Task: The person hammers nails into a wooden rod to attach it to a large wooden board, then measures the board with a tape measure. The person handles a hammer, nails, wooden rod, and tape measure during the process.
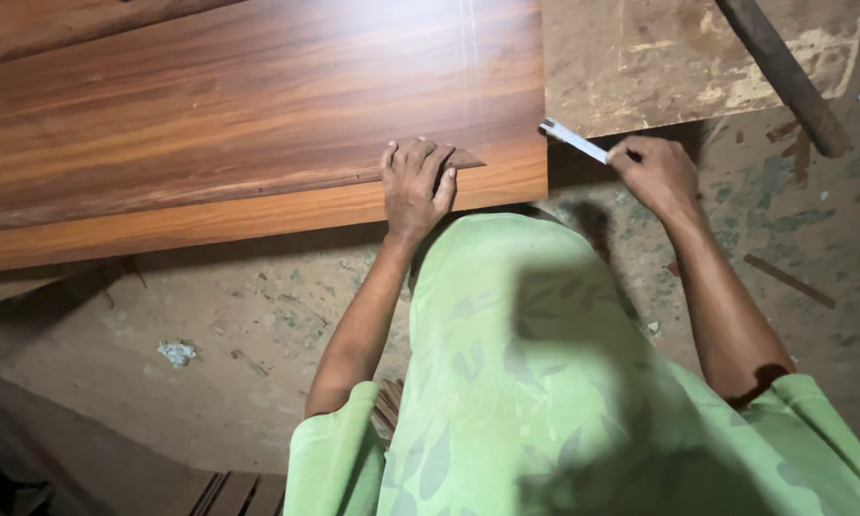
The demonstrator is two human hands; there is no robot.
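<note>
My left hand (416, 184) presses flat on a thin strip of wood-grain laminate (210, 186) that lies along the near part of a large glossy wood-grain board (258, 86). The strip ends in a point just right of my fingers. My right hand (654, 174) grips a small flat metal blade (573, 139), whose tip sits at the board's right edge. The board's lighter orange front band (210, 225) runs below the strip.
A worn plywood sheet (659, 57) lies beyond the board at the upper right, with a dark rusty bar (783, 76) slanting across it. The dusty concrete floor (210, 334) holds scraps and a crumpled paper bit (177, 354). My green patterned clothing fills the lower middle.
</note>
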